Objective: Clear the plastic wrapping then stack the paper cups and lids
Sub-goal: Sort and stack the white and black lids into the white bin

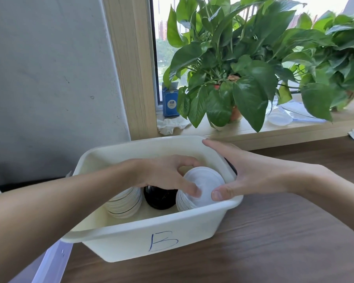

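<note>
— So, what is hidden or hard to make out here?

— Quite a lot. A cream bin (131,240) marked with a blue letter B stands on a brown wooden table (274,242). The person's left forearm crosses its near left corner and covers part of the rim. The left hand (161,174) reaches down inside, hiding the tops of two stacks. Something black shows just outside the bin's right wall, under the right hand (260,172); I cannot tell what it is. A pale translucent plastic piece (51,262) is cut off at the lower left edge.

— How many stacks are in the bin?

— Three, side by side. On the left is a white stack with thin dark lines (125,203), leaning; I cannot tell whether it is cups or lids. In the middle is one stack of black lids (159,199). On the right is one stack of white lids (206,180), tilted toward the camera. The pieces in each stack sit too close together to count.

— And the hands?

— Two bare hands. The left hand's fingers curl round the far edge of the white lids, with the thumb pressed on the top lid. The right hand clamps the bin's right rim: thumb inside, fingers outside, forefinger stretched along the far corner.

— Anything behind?

— A windowsill with leafy green plants (233,58), at least two, their pots mostly hidden by leaves. There is also one blue box (170,102), one crumpled white tissue (172,125), and clear plastic wrapping (290,113) partly behind a leaf.
</note>
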The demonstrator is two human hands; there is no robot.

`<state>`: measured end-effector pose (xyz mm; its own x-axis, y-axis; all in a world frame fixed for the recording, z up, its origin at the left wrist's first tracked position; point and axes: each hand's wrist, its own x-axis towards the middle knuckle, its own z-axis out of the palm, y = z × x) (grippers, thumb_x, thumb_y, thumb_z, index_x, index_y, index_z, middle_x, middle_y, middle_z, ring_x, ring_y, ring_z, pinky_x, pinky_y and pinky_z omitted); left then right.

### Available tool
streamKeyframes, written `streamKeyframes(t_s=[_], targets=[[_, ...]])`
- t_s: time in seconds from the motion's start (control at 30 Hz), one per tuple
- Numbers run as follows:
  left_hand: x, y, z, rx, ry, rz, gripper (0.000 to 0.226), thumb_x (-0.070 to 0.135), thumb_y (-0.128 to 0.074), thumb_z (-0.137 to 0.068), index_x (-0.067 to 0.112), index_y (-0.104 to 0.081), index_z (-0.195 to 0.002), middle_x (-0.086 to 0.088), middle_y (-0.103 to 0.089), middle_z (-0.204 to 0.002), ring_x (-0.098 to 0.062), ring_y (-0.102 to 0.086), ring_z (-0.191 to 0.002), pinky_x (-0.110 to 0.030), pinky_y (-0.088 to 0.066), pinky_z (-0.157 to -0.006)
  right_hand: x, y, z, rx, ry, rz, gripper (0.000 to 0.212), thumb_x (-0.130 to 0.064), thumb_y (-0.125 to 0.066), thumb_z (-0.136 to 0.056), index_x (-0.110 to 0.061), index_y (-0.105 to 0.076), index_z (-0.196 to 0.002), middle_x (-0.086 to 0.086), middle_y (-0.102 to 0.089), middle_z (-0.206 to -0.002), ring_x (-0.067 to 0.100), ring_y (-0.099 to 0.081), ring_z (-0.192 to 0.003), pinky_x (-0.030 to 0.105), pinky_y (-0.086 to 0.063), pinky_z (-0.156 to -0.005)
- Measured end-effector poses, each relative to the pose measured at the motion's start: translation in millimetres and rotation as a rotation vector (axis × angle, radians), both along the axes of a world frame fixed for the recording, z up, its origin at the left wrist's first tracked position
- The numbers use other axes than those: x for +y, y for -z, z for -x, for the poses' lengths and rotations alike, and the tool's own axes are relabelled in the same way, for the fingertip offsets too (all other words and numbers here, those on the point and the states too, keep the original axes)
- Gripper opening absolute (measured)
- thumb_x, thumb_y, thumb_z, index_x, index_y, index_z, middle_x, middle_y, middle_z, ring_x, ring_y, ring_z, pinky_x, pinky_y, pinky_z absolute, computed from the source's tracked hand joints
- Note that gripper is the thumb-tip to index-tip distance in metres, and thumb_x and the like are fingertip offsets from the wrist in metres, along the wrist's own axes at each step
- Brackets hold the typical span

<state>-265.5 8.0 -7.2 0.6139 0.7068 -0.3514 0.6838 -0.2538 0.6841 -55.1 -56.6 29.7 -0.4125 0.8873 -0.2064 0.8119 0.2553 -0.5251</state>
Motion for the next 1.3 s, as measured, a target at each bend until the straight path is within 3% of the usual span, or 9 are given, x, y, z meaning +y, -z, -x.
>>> streamKeyframes(t_s=[0.07, 0.2, 0.33, 0.47, 0.7, 0.87, 1.0, 1.23, 1.3], targets=[[1, 2, 0, 0.019, 0.015, -0.034, 0.044, 0.042, -0.078, -0.070, 0.047, -0.059, -0.110, 0.016, -0.071, -0.105, -0.007, -0.064, -0.106, -0.028, -0.050, -0.087, 0, 0, 1, -0.007, -0.005, -0.003, 0.117, -0.052, -0.077, -0.069, -0.039, 0.005, -0.151, -0.031, 0.001, -0.153, -0.015, 0.001, -0.135, 0.014, -0.008, -0.107], [1, 11, -1, 0.110, 0.067, -0.098, 0.048, 0.047, -0.073, -0.073, 0.043, -0.055, -0.117, 0.015, -0.067, -0.114, -0.009, -0.060, -0.112, -0.036, -0.044, -0.104, 2, 2, 2, 0.003, -0.003, -0.010, 0.119, -0.058, -0.075, -0.066, -0.038, 0.005, -0.151, -0.029, 0.009, -0.155, -0.014, 0.008, -0.138, 0.018, -0.005, -0.113], [5, 18, 1, 0.274, 0.081, -0.195, 0.041, 0.064, -0.055, -0.071, 0.060, -0.042, -0.110, 0.023, -0.061, -0.115, -0.016, -0.048, -0.121, -0.043, -0.030, -0.110, 3, 5, 3, 0.005, 0.004, 0.001, 0.124, -0.065, -0.070, -0.061, -0.035, 0.008, -0.152, -0.027, 0.016, -0.155, -0.012, 0.014, -0.140, 0.023, -0.001, -0.118], [8, 19, 4, 0.224, 0.118, -0.266, 0.053, 0.059, -0.051, -0.077, 0.062, -0.028, -0.125, 0.028, -0.050, -0.131, -0.009, -0.043, -0.128, -0.046, -0.016, -0.113, 3, 6, 1, 0.027, 0.013, 0.019, 0.122, -0.066, -0.069, -0.062, -0.036, 0.008, -0.152, -0.031, 0.017, -0.154, -0.015, 0.014, -0.138, 0.023, -0.001, -0.118], [3, 12, 6, 0.173, 0.192, -0.260, 0.083, 0.077, -0.067, -0.059, 0.055, -0.034, -0.132, 0.029, -0.051, -0.128, -0.007, -0.045, -0.126, -0.045, -0.026, -0.115, 2, 9, -1, 0.028, 0.016, -0.003, 0.118, -0.066, -0.067, -0.065, -0.034, 0.006, -0.153, -0.028, 0.015, -0.155, -0.015, 0.012, -0.139, 0.019, -0.001, -0.115], [1, 14, 6, 0.153, 0.199, -0.292, 0.076, 0.070, -0.072, -0.063, 0.057, -0.038, -0.130, 0.031, -0.055, -0.124, -0.007, -0.048, -0.124, -0.045, -0.030, -0.113, 2, 9, 0, 0.033, 0.019, -0.004, 0.118, -0.067, -0.066, -0.064, -0.035, 0.005, -0.153, -0.029, 0.016, -0.155, -0.015, 0.012, -0.139, 0.019, -0.002, -0.115], [-5, 13, 5, 0.163, 0.207, -0.330, 0.067, 0.056, -0.074, -0.076, 0.052, -0.039, -0.133, 0.035, -0.053, -0.122, 0.002, -0.046, -0.119, -0.042, -0.026, -0.114, 1, 9, 1, 0.032, 0.015, -0.018, 0.116, -0.066, -0.065, -0.064, -0.035, 0.003, -0.152, -0.029, 0.014, -0.155, -0.014, 0.011, -0.139, 0.019, -0.002, -0.115], [-6, 16, 16, 0.221, 0.190, -0.400, 0.080, 0.076, -0.061, -0.070, 0.051, -0.034, -0.141, 0.030, -0.047, -0.139, -0.004, -0.039, -0.133, -0.043, -0.022, -0.117, -9, 15, -5, 0.029, 0.015, -0.077, 0.104, -0.072, -0.052, -0.071, -0.034, 0.000, -0.153, -0.024, 0.012, -0.158, -0.013, 0.010, -0.140, 0.020, -0.003, -0.116], [-8, 17, 16, 0.205, 0.180, -0.420, 0.077, 0.074, -0.061, -0.072, 0.049, -0.035, -0.140, 0.030, -0.049, -0.135, -0.005, -0.043, -0.129, -0.043, -0.022, -0.116, -14, 17, -7, 0.047, 0.024, -0.077, 0.102, -0.071, -0.050, -0.072, -0.034, 0.000, -0.153, -0.025, 0.012, -0.157, -0.014, 0.009, -0.140, 0.019, -0.004, -0.117]])
